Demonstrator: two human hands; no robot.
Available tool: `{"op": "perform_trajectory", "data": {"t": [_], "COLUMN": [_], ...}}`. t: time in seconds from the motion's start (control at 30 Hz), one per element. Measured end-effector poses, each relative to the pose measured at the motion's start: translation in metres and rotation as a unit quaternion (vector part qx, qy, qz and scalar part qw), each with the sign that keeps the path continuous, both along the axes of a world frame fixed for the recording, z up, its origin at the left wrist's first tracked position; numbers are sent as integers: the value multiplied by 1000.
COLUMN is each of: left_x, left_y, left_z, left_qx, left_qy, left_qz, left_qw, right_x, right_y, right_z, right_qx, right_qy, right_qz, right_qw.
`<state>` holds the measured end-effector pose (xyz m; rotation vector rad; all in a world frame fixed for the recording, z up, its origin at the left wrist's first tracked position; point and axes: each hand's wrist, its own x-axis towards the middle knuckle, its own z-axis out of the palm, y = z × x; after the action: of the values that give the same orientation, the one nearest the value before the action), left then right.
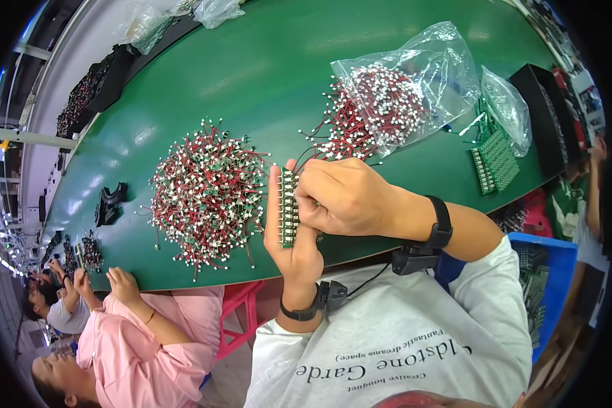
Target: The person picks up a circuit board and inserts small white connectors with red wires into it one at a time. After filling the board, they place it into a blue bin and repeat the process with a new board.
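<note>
Grey-white T-shirt [387,326] in the foreground; narrow circuit-board strip [289,238] upright between two bare hands

Across most of the frame spreads a green table [272,75]; at lower left sits a co-worker in a pink top [153,347], both hands raised near the table edge; left of centre lies a broad loose heap of red-wired connectors [207,197] with white plugs; at upper right, a second heap of wired connectors [350,122] runs partly under a clear plastic bag [445,61]; near the right edge lie green circuit panels [503,163], beside a long black bin [544,112].

Near the centre, the left hand [299,262] grips the strip, index finger stretched along its left side, thumb against its lower right; the right hand [350,197] comes in from the right, fingers curled, tips at the strip's right side; whether they pinch a lead, I cannot tell, as the knuckles hide it.

Both hands meet the strip, the left wrapped about it, the right only alongside; its long axis runs up and down the frame, square to the right hand's approach; smallest of all, a row of pale terminals lines its length.
</note>
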<state>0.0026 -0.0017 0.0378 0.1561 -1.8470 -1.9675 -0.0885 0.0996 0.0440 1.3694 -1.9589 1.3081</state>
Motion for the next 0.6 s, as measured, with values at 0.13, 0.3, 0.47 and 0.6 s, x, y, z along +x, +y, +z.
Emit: {"op": "perform_trajectory", "data": {"t": [0.13, 0.3, 0.47, 0.6], "left_x": [2, 2, 1, 4], "left_y": [1, 0, 3, 1], "left_z": [-3, -4, -3, -2], "left_qx": [81, 84, 69, 58], "left_qy": [-15, -12, -15, -3], "left_qz": [-8, -2, -13, -10], "left_qw": [997, 996, 997, 998], "right_x": [0, -1, -2, 1], "right_y": [-1, -2, 1, -2], "right_z": [2, 2, -2, 1], "right_qx": [-5, -12, -11, -18], "right_qy": [5, 2, -9, -8], "right_qz": [1, 4, 3, 12], "right_qw": [1000, 1000, 1000, 1000]}}
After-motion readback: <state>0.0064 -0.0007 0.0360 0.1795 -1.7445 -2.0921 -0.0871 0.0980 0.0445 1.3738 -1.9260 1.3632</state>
